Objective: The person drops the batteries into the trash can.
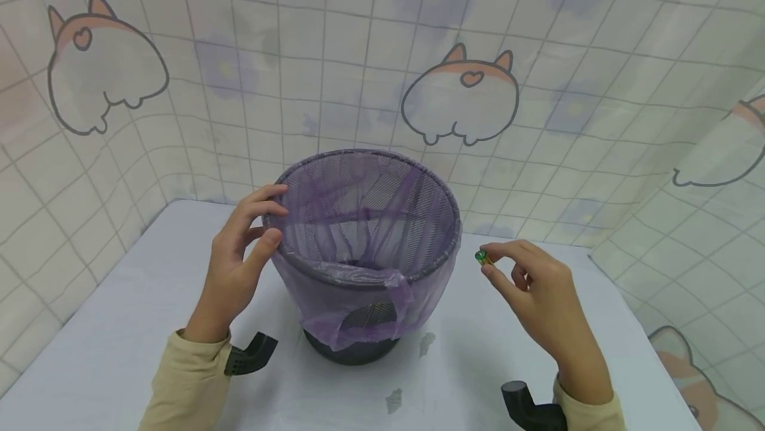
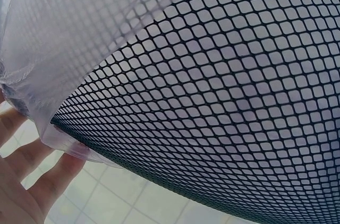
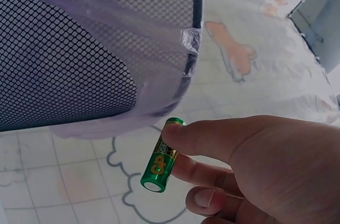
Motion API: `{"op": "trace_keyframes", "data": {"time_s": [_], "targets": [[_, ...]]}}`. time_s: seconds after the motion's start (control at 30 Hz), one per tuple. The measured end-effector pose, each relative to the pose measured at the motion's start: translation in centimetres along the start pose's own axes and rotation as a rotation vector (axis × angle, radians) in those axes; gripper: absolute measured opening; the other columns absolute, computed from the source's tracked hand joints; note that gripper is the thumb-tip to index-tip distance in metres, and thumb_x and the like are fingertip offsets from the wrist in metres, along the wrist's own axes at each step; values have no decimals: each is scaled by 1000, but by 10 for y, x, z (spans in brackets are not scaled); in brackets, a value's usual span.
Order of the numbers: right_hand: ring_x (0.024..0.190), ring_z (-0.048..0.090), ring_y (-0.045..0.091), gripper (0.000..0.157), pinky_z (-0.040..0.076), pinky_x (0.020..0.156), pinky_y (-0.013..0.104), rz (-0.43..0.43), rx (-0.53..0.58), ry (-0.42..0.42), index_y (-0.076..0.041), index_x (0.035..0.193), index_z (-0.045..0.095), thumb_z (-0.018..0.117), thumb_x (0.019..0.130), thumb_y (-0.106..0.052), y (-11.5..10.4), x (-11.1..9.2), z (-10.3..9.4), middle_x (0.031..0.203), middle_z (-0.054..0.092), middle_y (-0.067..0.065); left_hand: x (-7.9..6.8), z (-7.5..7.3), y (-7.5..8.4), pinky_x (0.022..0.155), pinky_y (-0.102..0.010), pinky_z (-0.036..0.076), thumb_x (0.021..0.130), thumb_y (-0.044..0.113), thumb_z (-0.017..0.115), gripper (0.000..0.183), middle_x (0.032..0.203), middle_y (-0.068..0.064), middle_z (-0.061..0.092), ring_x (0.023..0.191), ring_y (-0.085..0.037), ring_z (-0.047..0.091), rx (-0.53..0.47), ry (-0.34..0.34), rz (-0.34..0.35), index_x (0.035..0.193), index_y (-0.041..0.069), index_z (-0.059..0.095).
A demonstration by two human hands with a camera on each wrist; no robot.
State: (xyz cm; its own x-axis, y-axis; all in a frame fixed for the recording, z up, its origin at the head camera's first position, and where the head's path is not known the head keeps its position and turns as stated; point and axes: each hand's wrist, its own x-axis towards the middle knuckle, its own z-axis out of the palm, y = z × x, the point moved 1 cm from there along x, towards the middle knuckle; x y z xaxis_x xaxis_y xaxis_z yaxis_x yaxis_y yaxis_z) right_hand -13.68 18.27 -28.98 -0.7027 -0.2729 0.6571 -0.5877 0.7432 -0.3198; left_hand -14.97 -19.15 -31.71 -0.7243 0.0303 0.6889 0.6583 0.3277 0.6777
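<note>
A mesh wastebasket (image 1: 370, 351) with a dark base stands in the middle, lined with a thin purple bag (image 1: 430, 298) folded over its rim. My left hand (image 1: 236, 265) rests its fingertips and thumb at the left side of the rim. In the left wrist view, the fingers (image 2: 58, 179) lie against the bag's edge beside the black mesh (image 2: 223, 75). To the right of the basket, my right hand (image 1: 538, 291) pinches a small green battery (image 3: 159, 163) between thumb and forefinger. The battery is apart from the basket, with its end pointing downward in the right wrist view.
A white tabletop (image 1: 478, 378) carries the basket, with two small grey marks on it in front. A tiled-pattern curtain (image 1: 335, 72) with cartoon animals surrounds the back and sides. Black wrist mounts (image 1: 251, 354) stick out from both sleeves.
</note>
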Motion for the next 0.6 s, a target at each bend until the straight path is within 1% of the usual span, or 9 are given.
{"op": "trace_keyframes", "data": {"time_s": [0.3,0.47,0.6], "targets": [[59,35,2,31,27,51,16,-21,11,29,-13,103,72,76,76,2,-10,8,-4,85,66,-5,0,0,2,91,-22,44,94,9,51,26,145,-2,49,134,-19,44,6,-4,-1,118,1,57],[60,35,3,31,26,52,17,-59,39,63,-12,102,72,77,75,3,-16,14,-6,83,65,-4,0,-1,2,91,-22,44,93,9,52,26,145,-1,49,135,-18,44,15,-6,-5,118,2,57],[60,35,4,31,26,53,17,-73,46,73,-12,102,72,76,75,3,-21,19,-8,84,65,-5,0,-1,2,91,-22,45,93,9,52,26,144,-2,49,135,-19,44,15,-4,1,117,1,57]]}}
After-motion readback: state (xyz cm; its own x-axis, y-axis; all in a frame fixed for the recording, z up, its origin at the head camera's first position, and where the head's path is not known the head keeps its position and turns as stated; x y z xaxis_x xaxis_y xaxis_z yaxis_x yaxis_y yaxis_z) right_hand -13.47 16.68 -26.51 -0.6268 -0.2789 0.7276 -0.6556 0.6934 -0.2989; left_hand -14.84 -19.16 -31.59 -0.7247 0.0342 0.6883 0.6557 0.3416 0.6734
